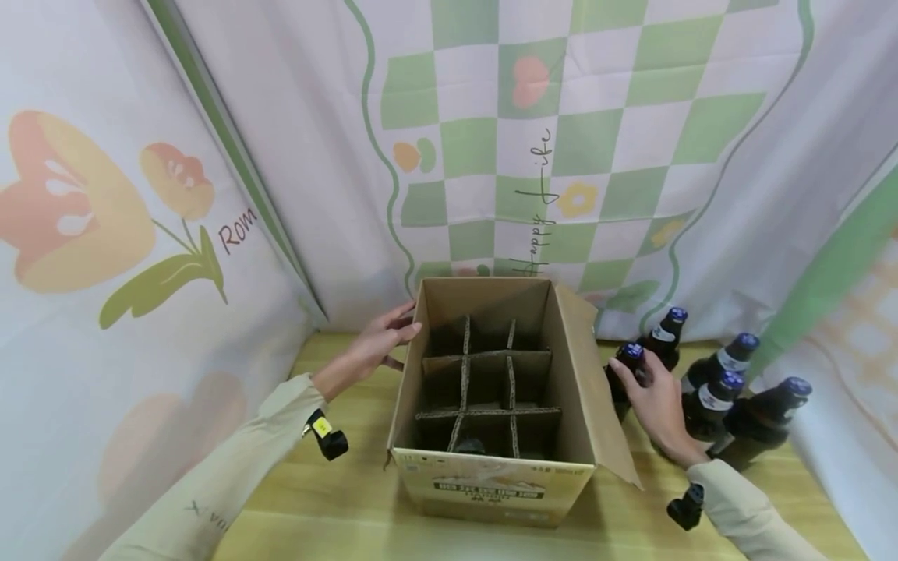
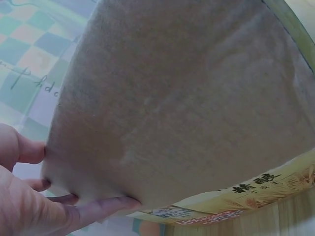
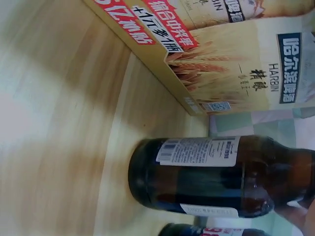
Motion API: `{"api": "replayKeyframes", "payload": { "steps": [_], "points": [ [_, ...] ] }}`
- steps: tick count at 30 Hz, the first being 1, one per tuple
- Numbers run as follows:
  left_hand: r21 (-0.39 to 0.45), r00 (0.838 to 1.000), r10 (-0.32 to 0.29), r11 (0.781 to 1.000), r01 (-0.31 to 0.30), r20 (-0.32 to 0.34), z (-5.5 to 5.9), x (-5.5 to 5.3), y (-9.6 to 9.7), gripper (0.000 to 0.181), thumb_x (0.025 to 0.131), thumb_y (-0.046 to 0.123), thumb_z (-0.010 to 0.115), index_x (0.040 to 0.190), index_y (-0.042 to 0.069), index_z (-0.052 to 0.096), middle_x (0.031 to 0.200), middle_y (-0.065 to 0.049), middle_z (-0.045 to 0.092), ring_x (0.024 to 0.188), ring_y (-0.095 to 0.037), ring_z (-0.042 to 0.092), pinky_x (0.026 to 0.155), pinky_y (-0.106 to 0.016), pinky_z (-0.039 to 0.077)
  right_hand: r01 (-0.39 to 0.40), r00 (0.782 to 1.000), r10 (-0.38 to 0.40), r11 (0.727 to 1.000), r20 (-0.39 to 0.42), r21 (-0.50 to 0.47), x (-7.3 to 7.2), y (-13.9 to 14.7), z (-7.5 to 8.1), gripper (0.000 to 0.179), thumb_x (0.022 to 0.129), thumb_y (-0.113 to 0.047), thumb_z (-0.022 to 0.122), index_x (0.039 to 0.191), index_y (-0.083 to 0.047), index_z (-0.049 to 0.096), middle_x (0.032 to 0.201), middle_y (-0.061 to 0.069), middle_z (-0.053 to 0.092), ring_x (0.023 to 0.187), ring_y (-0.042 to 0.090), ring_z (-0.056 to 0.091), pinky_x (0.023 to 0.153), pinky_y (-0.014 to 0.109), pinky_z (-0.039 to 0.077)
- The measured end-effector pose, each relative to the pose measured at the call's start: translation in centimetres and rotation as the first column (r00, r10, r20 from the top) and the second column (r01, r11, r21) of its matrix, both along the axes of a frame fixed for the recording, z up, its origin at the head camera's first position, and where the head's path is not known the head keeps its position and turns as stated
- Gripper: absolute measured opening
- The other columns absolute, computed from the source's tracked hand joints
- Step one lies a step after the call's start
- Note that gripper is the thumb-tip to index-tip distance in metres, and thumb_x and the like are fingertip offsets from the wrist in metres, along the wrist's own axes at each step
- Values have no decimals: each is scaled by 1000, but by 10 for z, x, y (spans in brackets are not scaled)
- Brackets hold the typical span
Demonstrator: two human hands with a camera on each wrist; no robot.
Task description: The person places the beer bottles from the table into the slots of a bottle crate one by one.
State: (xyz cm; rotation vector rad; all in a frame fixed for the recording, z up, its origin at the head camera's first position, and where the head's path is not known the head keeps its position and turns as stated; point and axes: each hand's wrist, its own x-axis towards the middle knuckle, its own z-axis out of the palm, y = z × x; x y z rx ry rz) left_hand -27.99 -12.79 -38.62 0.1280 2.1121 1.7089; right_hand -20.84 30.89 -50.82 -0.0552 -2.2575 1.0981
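Cardboard box [image 1: 491, 467], open-topped with divider cells, centred on wooden table [image 1: 337, 499]. Left hand [image 1: 382, 343] flat, fingers straight, against box's left wall by far rim. Right hand [image 1: 655, 401] gripping nearest brown bottle [image 1: 624, 378], just beside box's right flap [image 1: 596, 389]; four more bottles [image 1: 730, 389] clustered right.

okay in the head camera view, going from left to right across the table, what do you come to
Left hand resting on the box's left wall → cardboard box with its dividers → right hand holding the neck of a brown bottle → the other brown bottles with blue caps, standing in a cluster at the far right.
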Motion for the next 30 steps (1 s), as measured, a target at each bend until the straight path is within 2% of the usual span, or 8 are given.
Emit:
{"api": "replayKeyframes", "payload": {
  "steps": [6, 9, 10, 12, 16, 23, 30],
  "points": [
    [22, 1000, 5, 1000, -5, -20, 0, 4, -3, 71, 109, 20, 55, 170, 22, 17, 172, -18, 22, 146, -48, 40, 74, -41, 63, -37, 999, 37, 999, 24, 6, -4, 5, 5, 38, 92, -14, 83, 121, 5, 67, 110, 31, 74, 92, -29, 49, 80, -5, 42],
    [25, 1000, 1, 1000, 0, -26, 0, 4, -5, 71, 109, 20, 55, 170, 21, 17, 172, -19, 23, 147, -48, 40, 75, -41, 63, -55, 998, 55, 998, 35, -14, -5, 7, 8, 36, 91, -14, 84, 119, 4, 70, 107, 28, 76, 88, -26, 54, 76, -3, 45],
    [23, 1000, -3, 1000, 3, -28, 0, 4, -5, 71, 109, 21, 55, 169, 21, 18, 172, -19, 23, 147, -48, 40, 75, -41, 63, -60, 997, 62, 998, 41, -32, -5, 8, 8, 32, 90, -15, 85, 114, 3, 71, 104, 22, 78, 86, -25, 57, 74, -2, 47],
    [15, 999, -15, 1000, 15, -34, 0, 3, -5, 70, 109, 21, 55, 169, 20, 19, 172, -19, 23, 147, -47, 40, 75, -41, 63, -67, 996, 70, 996, 56, -57, -5, 8, 9, 24, 91, -15, 84, 107, 0, 75, 94, 2, 81, 83, -22, 62, 71, 1, 50],
    [1, 999, -38, 999, 38, -36, 2, 2, -4, 71, 109, 22, 56, 169, 20, 19, 172, -18, 23, 147, -46, 41, 76, -40, 64, -51, 995, 58, 995, 84, -85, -2, 10, 11, 24, 91, -19, 85, 107, -3, 78, 85, -29, 71, 78, -17, 65, 66, 3, 51],
    [5, 998, -58, 998, 58, -37, 2, 0, -4, 70, 110, 23, 54, 170, 20, 18, 173, -17, 22, 149, -44, 39, 76, -41, 63, -20, 990, 33, 995, 133, -99, -7, 11, 19, 39, 93, -27, 82, 120, 1, 77, 83, -42, 63, 78, -21, 62, 68, 1, 49],
    [15, 998, -51, 999, 52, -36, 1, 1, -5, 70, 110, 22, 54, 170, 20, 17, 173, -17, 22, 149, -45, 38, 82, -44, 64, 35, 982, -15, 995, 190, -98, -8, 10, 27, 42, 94, -31, 81, 120, 1, 76, 77, -45, 58, 75, -23, 59, 68, 0, 47]
  ]
}}
